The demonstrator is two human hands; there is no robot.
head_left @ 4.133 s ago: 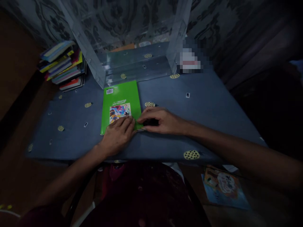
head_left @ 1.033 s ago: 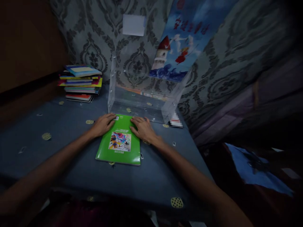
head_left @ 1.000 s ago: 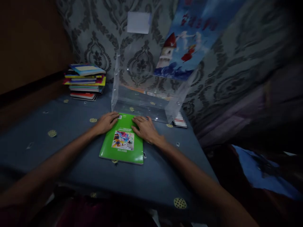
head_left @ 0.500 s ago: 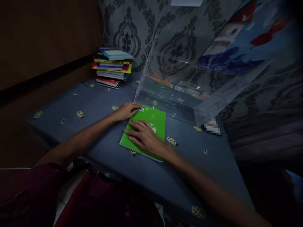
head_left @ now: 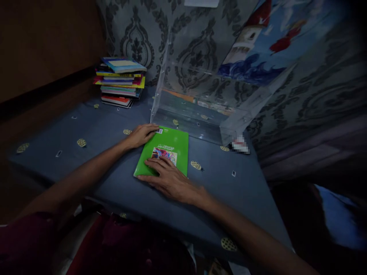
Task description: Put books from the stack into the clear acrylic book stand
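A green book lies closed on the cloth-covered table, a barcode label at its far left corner and a colourful picture on its cover. Upside-down lettering shows above that picture. My left hand rests at the far left edge of the book, its fingers stretched toward the barcode corner. Across the near part of the cover lies my right hand, flat and with fingers apart, the thumb by the near left corner. It hides part of the picture and the near edge.
Beyond the book stands a clear plastic stand. A stack of books is at the back left. A small pixelated item sits right of the stand. The table meets a patterned wall with a painting.
My right hand has slid toward the book's near edge, uncovering the cover picture and lettering. My left hand stays at the far left corner. The whole view has shifted, with things appearing further left.
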